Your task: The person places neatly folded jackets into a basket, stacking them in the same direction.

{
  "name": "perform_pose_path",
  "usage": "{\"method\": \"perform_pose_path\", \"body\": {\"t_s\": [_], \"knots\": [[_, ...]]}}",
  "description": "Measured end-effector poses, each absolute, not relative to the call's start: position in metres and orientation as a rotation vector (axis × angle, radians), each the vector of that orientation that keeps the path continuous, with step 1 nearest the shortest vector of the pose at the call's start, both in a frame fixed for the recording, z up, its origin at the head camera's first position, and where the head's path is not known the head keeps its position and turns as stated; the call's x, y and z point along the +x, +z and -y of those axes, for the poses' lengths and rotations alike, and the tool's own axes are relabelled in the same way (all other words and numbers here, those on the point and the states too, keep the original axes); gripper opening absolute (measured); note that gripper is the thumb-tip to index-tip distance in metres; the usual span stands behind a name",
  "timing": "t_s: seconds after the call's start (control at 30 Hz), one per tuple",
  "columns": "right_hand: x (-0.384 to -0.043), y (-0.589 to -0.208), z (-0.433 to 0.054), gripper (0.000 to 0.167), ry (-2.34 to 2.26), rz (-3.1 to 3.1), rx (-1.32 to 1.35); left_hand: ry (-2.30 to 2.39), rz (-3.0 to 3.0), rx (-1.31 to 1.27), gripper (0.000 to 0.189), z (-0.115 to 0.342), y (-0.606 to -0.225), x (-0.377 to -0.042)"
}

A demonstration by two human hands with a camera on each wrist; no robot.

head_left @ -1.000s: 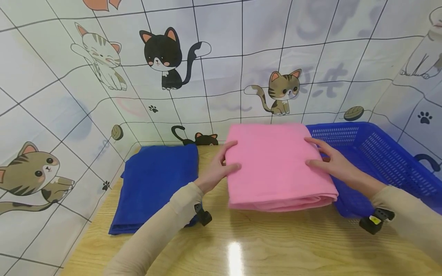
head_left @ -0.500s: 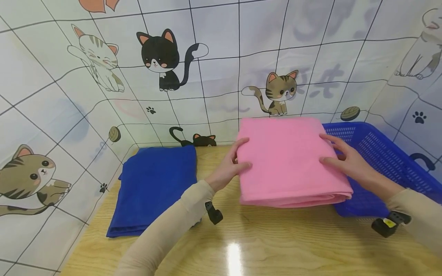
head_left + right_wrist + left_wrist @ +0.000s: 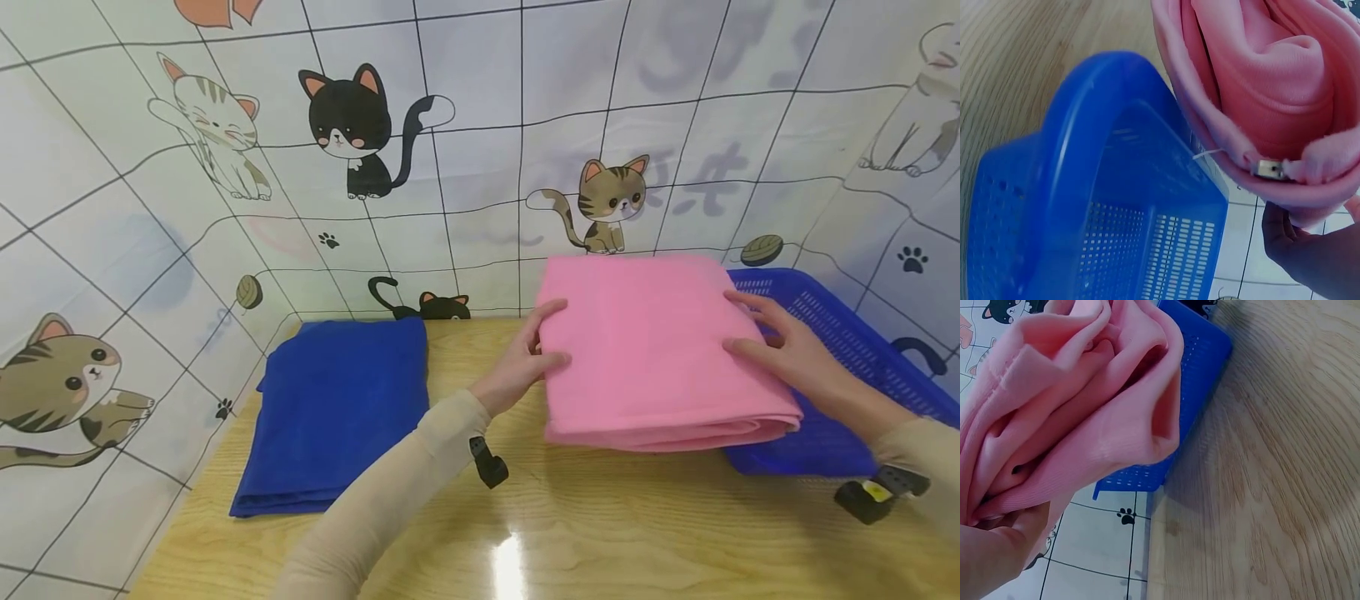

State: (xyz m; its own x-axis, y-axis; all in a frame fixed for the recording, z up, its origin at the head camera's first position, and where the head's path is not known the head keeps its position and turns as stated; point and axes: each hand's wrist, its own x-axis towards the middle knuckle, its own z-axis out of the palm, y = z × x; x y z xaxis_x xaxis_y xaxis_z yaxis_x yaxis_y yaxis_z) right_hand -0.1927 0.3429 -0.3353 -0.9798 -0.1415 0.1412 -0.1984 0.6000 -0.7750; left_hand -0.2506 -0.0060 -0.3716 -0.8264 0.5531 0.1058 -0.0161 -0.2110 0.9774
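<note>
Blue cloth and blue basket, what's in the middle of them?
The head view shows the left grip, its sleeve and black camera, and the folded pink cloth, with wooden table below.

Blue cloth point(image 3: 341, 408), basket point(image 3: 847, 329) on table point(image 3: 622, 517)

left arm point(image 3: 401, 492) and right arm point(image 3: 881, 425) stretched forward, left fingers point(image 3: 551, 310) and right fingers point(image 3: 752, 302) bent, gripping

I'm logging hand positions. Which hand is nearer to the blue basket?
Right. The right hand holds the right edge of the pink cloth, overlapping the blue basket in the head view; the left hand holds the opposite edge, farther from the basket.
</note>
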Motion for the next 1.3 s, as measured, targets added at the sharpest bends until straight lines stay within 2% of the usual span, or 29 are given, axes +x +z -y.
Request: {"method": "perform_pose_path", "body": {"t_s": [0.57,1.3], "knots": [[-0.197,-0.33,-0.378,0.067,1.279,2.779,0.149,2.197,-1.568,0.605,0.073,-0.033,-0.364,-0.251],[-0.204,-0.345,-0.439,0.067,1.195,2.843,0.011,2.257,-1.411,0.531,0.07,-0.102,-0.37,-0.252]]}}
